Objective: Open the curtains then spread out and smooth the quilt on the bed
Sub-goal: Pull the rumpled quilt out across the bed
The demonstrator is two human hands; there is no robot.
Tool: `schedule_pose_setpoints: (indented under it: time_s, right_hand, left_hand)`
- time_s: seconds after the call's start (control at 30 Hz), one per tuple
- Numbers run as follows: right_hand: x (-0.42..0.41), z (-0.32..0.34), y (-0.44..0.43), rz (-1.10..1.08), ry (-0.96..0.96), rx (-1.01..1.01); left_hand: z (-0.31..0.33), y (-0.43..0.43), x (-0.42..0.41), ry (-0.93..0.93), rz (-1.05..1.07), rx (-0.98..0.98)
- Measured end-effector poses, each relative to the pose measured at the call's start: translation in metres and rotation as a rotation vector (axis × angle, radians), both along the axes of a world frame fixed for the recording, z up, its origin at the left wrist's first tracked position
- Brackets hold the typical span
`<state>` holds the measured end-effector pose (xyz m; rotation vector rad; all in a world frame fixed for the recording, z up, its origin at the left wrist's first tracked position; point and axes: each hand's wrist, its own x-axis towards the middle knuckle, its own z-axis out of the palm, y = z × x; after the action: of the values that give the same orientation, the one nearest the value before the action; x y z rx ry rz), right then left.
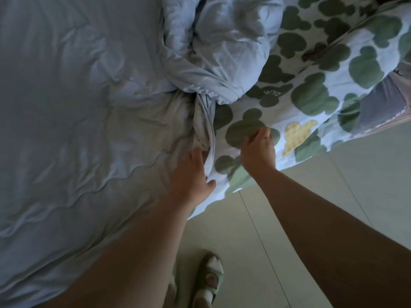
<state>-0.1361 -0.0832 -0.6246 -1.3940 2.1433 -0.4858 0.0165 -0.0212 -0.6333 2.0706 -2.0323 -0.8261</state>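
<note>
While the pale blue quilt lies bunched at top centre and flat to the left, the left hand curls its fingers round a twisted fold of it. The right hand, just beside, pinches the green-patterned cloth.

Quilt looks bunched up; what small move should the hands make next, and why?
Probably draw the gripped edge outward, spreading the hands apart: the left hand and right hand both hold the quilt, which lies twisted and heaped just beyond them.
</note>
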Motion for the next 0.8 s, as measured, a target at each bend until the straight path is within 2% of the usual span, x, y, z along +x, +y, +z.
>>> schedule_pose_setpoints:
  time_s: [0.1, 0.17, 0.27, 0.4, 0.5, 0.67, 0.73, 0.8]
  right_hand:
    - [-0.027, -0.011, -0.018, -0.191, 0.095, 0.009]
    - [-0.038, -0.015, -0.027, -0.262, 0.097, 0.097]
    - [-0.045, -0.018, -0.036, -0.286, 0.058, 0.173]
    - [-0.045, -0.018, -0.045, -0.518, -0.183, 0.218]
    - [-0.044, -0.018, -0.055, -0.615, -0.324, 0.180]
    - [-0.023, -0.006, -0.082, -0.441, -0.417, 0.034]
    - [-0.016, -0.004, -0.094, -0.383, -0.492, 0.006]
    - [-0.016, -0.006, -0.105, -0.415, -0.519, -0.003]
  left_hand:
    - [-0.007, -0.014, -0.020, -0.094, -0.068, -0.270]
    - [-0.010, -0.023, -0.029, -0.132, -0.191, -0.338]
    - [-0.018, -0.034, -0.038, -0.191, -0.337, -0.219]
    - [-0.022, -0.040, -0.041, -0.272, -0.318, -0.052]
    - [-0.021, -0.046, -0.048, -0.246, -0.308, 0.053]
    - [-0.020, -0.062, -0.055, -0.292, -0.266, 0.058]
    - [-0.022, -0.075, -0.045, -0.229, -0.130, 0.055]
    - [-0.023, -0.087, -0.030, -0.094, -0.018, 0.066]
